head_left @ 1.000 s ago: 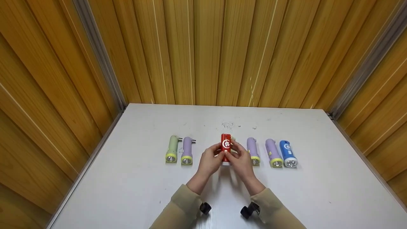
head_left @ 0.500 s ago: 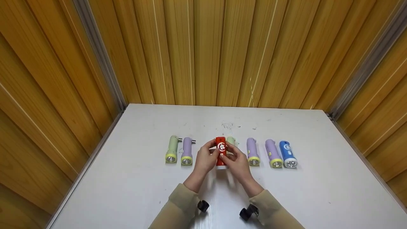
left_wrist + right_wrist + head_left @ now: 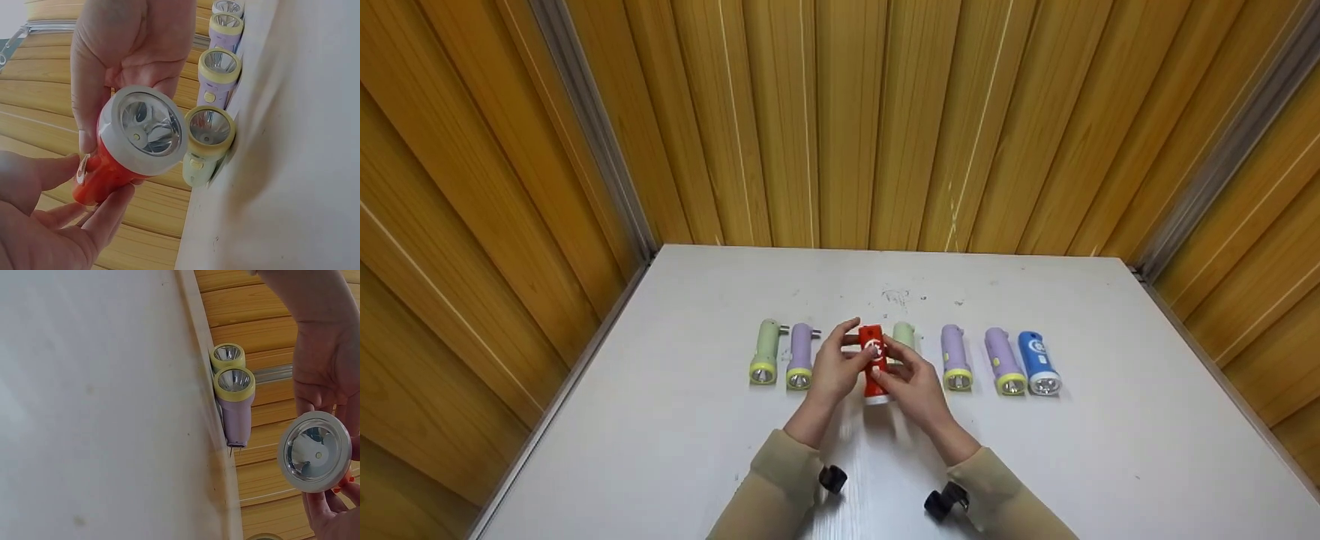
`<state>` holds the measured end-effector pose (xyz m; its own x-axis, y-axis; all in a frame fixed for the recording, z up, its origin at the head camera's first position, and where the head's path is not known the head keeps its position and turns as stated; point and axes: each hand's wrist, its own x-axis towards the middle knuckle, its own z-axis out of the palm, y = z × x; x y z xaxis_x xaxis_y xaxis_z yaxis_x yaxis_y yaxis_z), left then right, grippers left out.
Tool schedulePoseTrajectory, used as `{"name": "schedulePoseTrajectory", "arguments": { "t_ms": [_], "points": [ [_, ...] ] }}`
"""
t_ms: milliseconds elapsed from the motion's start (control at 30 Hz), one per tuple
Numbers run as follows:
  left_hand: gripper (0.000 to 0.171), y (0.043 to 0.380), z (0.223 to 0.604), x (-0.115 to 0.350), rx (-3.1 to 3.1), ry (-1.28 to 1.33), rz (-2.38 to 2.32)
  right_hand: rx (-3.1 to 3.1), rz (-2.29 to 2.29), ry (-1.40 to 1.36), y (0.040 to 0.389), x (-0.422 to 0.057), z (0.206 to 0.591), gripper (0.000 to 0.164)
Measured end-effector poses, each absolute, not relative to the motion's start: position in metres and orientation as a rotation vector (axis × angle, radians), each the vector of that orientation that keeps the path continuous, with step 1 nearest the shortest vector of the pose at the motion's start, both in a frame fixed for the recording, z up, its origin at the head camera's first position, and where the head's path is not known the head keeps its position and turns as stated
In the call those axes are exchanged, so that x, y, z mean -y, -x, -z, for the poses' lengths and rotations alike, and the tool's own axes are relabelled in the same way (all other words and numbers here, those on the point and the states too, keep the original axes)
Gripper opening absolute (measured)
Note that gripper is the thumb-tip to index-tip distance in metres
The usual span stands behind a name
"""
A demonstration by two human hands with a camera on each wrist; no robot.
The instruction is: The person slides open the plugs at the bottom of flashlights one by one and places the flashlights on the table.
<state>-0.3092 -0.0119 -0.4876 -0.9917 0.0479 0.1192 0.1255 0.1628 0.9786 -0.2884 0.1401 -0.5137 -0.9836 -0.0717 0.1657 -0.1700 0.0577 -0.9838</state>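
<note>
A red flashlight (image 3: 873,364) with a white head and a white emblem is held above the table, its lens facing the person. My left hand (image 3: 831,369) pinches it from the left, thumb on the front, with one finger sticking up off the body. From the right, my right hand (image 3: 917,384) grips the body between thumb and fingers. The clear lens and white rim show in the left wrist view, where the red flashlight (image 3: 143,126) sits between both hands. Behind the hands lies a pale green flashlight (image 3: 904,335), partly hidden.
On the white table (image 3: 660,420), a green flashlight (image 3: 766,351) and a purple flashlight (image 3: 801,352) with metal prongs lie at left. To the right are a purple flashlight (image 3: 954,356), another purple flashlight (image 3: 1003,360) and a blue flashlight (image 3: 1039,364). Wood-look panels (image 3: 847,127) enclose the table.
Both hands have shifted left and slightly nearer with the red flashlight. It has tilted a little, and a left finger has lifted off it. More of the green flashlight behind shows.
</note>
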Motion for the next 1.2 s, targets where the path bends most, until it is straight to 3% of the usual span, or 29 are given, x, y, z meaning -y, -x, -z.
{"name": "schedulePoseTrajectory", "arguments": {
  "t_ms": [1200],
  "points": [
    [0.038,0.3127,0.4864,0.0197,2.392,0.173,1.967,2.273,-2.071,-0.292,0.2858,-0.1392,0.5127,0.057]
  ]
}}
